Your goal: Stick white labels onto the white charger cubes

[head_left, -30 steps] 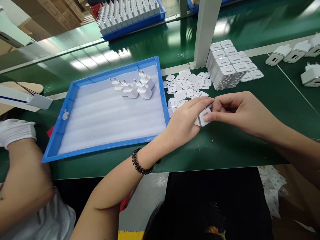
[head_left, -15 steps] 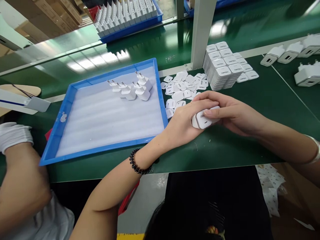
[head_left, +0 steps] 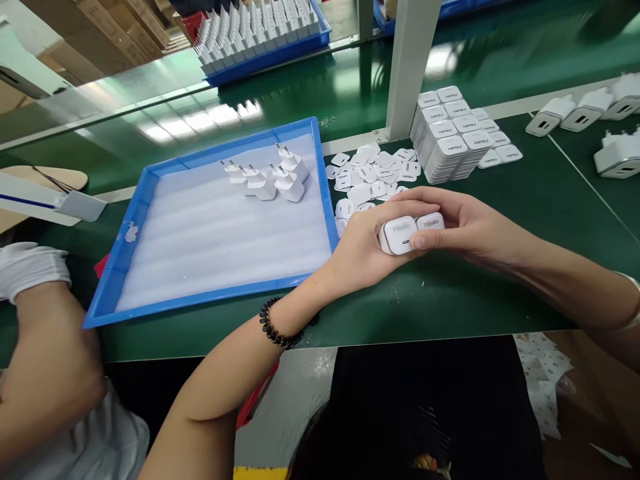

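Observation:
My left hand (head_left: 361, 243) is closed around a white charger (head_left: 399, 236), whose end face with a small slot points toward me. Fingers of my right hand (head_left: 453, 223) pinch a second white piece (head_left: 431, 222) with dark lettering, right beside the first. Both hands touch over the green bench's front part. Behind them lie loose white labels (head_left: 367, 175) in a pile. To the left, several white plugs (head_left: 289, 183) with metal pins stand in a blue tray (head_left: 213, 295) lined with white foam.
Stacked labels (head_left: 453, 137) stand behind my right hand, near a grey post (head_left: 411, 67). More chargers (head_left: 583, 113) sit at the far right. A co-worker's white-gloved hand (head_left: 35, 268) rests at the left. A full tray (head_left: 260, 33) is beyond the bench.
The two white pieces now show side by side, with my right thumb lower on the right piece. The charger face is less covered. The whole view has shifted slightly.

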A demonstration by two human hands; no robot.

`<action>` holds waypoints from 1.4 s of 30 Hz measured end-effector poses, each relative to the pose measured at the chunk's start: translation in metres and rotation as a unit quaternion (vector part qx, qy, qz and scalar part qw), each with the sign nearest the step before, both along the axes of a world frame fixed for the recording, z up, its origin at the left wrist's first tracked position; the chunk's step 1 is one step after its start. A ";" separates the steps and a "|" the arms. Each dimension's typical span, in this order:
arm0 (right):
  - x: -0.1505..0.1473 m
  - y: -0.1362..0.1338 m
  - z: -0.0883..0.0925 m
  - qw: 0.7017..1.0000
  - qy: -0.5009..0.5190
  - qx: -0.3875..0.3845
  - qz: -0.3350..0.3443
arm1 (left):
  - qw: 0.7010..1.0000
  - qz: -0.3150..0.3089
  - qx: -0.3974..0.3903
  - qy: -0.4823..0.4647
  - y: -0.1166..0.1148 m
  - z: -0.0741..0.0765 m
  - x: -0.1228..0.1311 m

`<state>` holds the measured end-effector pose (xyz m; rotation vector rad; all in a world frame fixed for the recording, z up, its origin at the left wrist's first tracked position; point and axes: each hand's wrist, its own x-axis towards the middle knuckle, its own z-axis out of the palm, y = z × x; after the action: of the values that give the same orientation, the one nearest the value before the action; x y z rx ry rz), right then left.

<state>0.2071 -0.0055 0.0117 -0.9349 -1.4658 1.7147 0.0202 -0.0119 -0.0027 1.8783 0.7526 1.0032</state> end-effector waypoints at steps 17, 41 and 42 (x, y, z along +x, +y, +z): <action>-0.006 0.000 -0.012 0.995 0.071 -0.070 -0.033 | 0.983 0.000 0.180 0.034 0.001 -0.017 0.005; 0.026 0.063 -0.017 0.983 0.149 -0.103 0.017 | 0.550 0.146 0.007 0.822 0.051 0.078 -0.102; 0.026 0.064 -0.017 0.987 0.134 -0.091 0.016 | 0.547 0.142 0.013 0.825 0.053 0.078 -0.100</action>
<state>0.2333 0.0586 -0.0054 -0.7406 -1.1693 1.9394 -0.0801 0.0408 0.0749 2.3380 2.0510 -1.1143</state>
